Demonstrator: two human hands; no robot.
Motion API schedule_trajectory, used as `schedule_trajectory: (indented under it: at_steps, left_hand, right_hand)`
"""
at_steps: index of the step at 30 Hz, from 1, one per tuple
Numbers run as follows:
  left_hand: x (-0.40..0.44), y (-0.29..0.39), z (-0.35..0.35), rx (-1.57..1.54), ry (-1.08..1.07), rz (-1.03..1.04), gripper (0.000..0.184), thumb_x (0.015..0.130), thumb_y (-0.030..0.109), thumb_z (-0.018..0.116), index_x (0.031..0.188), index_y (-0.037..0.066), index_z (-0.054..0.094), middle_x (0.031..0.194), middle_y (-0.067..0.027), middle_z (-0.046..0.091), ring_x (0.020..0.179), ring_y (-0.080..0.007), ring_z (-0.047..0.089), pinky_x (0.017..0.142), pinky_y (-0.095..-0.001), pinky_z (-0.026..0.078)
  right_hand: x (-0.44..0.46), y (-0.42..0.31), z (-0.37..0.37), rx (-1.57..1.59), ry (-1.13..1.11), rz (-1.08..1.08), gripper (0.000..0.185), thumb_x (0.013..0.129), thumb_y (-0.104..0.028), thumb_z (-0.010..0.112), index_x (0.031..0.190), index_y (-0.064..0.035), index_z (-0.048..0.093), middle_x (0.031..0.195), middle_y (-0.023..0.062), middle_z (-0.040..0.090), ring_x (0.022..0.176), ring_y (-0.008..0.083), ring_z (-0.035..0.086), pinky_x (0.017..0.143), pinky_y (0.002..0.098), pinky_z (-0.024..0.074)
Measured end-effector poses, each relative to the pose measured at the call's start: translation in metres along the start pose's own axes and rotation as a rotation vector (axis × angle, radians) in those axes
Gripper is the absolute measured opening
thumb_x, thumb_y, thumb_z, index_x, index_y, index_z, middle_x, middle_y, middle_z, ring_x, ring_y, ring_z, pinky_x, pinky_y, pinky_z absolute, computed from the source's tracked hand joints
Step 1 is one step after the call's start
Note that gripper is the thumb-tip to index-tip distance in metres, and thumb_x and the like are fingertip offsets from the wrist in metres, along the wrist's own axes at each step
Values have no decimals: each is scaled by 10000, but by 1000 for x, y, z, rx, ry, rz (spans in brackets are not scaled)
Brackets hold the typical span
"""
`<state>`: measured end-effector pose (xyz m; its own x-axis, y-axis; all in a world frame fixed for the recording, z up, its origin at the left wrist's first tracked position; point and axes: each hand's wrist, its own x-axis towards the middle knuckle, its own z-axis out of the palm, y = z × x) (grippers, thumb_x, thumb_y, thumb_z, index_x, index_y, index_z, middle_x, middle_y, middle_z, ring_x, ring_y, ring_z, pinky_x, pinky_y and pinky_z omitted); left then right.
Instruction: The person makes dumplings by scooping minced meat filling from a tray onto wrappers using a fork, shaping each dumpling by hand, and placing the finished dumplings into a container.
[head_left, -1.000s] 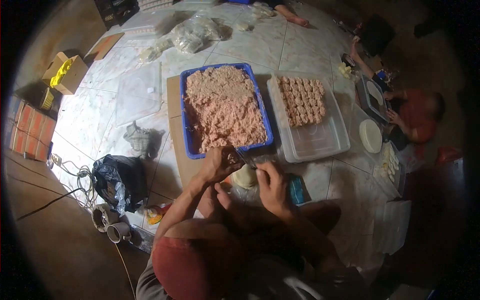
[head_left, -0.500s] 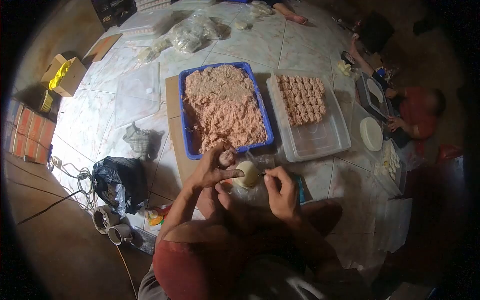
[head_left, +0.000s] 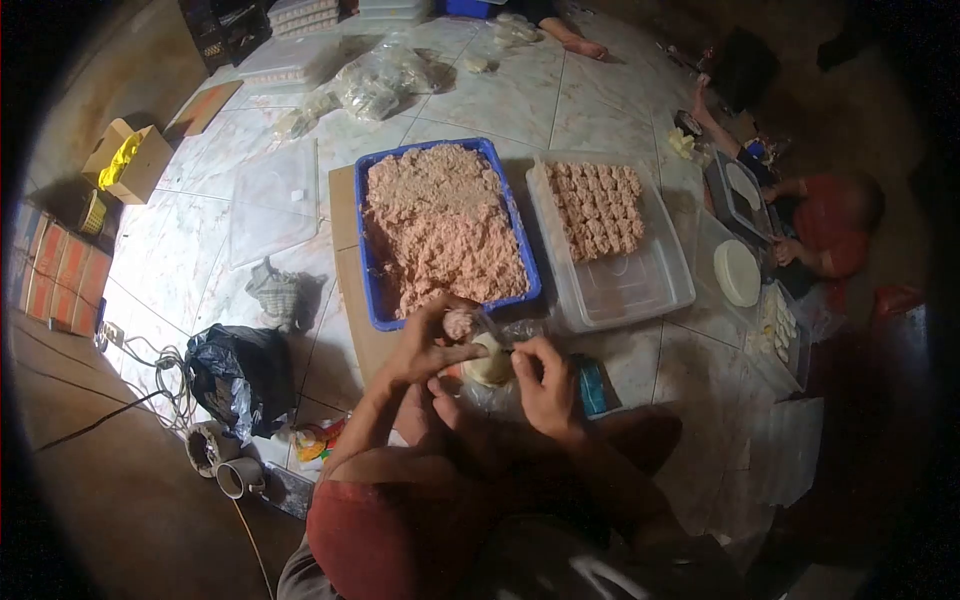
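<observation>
My left hand point(head_left: 425, 350) is curled around a small lump of pink minced meat point(head_left: 459, 324), possibly in a wrapper. Its thumb reaches over a pale stack of round dough wrappers point(head_left: 489, 368), which sits on clear plastic in front of me. Beside the stack's right edge, my right hand point(head_left: 548, 385) is closed in a pinch; what lies between its fingertips is too small to make out. Just beyond my hands stands a blue tray point(head_left: 533, 270) heaped with minced meat point(head_left: 450, 230). To its right, a clear plastic box point(head_left: 625, 290) holds rows of meat dumplings point(head_left: 600, 210).
A black plastic bag point(head_left: 235, 375) and a mug point(head_left: 240, 478) are at my left, near a grey cloth point(head_left: 275, 292) and a clear lid point(head_left: 273, 200). A blue packet point(head_left: 591, 385) lies right of my right hand. Another person point(head_left: 845, 225) sits at far right beside containers.
My right hand has moved slightly left, and its fingertips are closer to the wrapper stack. A dark tip seen at those fingers earlier no longer shows. The view has shifted slightly.
</observation>
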<state>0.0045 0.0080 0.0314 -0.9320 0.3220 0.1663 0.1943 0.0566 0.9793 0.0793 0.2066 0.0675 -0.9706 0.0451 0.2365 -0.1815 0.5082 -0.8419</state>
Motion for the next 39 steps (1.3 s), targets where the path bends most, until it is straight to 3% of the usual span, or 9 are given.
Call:
schedule_trajectory:
  at_steps: [4,8,12,13,19,21,26,30,39]
  left_hand:
    - [7,2,-10,152,-219,-185,362,734,145,886,966,-11,655,852,-38,670,784,-112,593,702,-293,510]
    - [9,-2,5,-140,-38,-147,550,821,144,825,1242,-43,524,1045,-84,644,887,-133,610,742,-271,528]
    - [6,-4,16,-409,29,-233,457,958,227,663,1291,-44,508,1123,-124,632,988,-188,629,858,-316,526]
    - [4,-16,16,-454,31,-237,477,972,273,634,1299,-47,500,1142,-131,623,1040,-205,615,900,-345,517]
    - [0,20,34,-684,-137,-237,659,981,359,608,1429,-70,387,1388,-213,510,1281,-326,523,1104,-432,409]
    - [-2,21,45,-561,-174,-242,605,985,317,612,1410,-64,412,1382,-197,518,1256,-318,539,1095,-434,417]
    - [-17,17,57,70,-538,-421,345,966,229,667,1184,-31,607,1097,-160,684,984,-213,642,913,-365,497]
    - [-22,18,63,114,-701,-262,302,941,175,694,1166,-22,650,1029,-124,694,951,-205,662,833,-333,517]
    - [-27,15,56,110,-629,-315,271,926,189,697,1111,-4,656,1056,-157,691,974,-264,670,847,-359,517]
  right_hand:
    - [14,9,9,-47,-181,-16,101,927,-84,618,987,-3,617,901,179,655,847,350,654,738,394,494]
    - [61,0,18,71,25,23,156,917,-28,572,1058,-7,637,949,196,645,917,374,646,772,421,500]
    - [111,37,35,-379,-182,-384,416,923,-130,578,1279,79,529,1319,338,497,1174,466,546,987,502,459]
    - [110,-11,7,-202,-390,-78,511,912,-184,606,1312,106,474,1353,355,476,1215,469,524,1036,510,431]
    - [72,37,-5,-105,-365,-64,394,826,-87,704,1188,-12,566,1036,225,616,1029,387,611,891,451,492]
    - [76,48,-38,-54,-144,-14,269,816,-110,738,1043,-34,616,972,198,642,931,360,644,828,420,515]
    - [131,129,-145,-448,275,41,633,796,-81,743,1354,-34,447,1205,242,613,1118,408,609,933,457,501]
    - [173,210,-177,-589,213,286,728,791,-22,708,1416,-26,335,1170,267,610,1091,435,600,929,486,491]
    - [196,249,-180,-524,48,110,890,770,-85,777,1505,-13,281,1395,272,497,1296,412,490,1091,445,408]
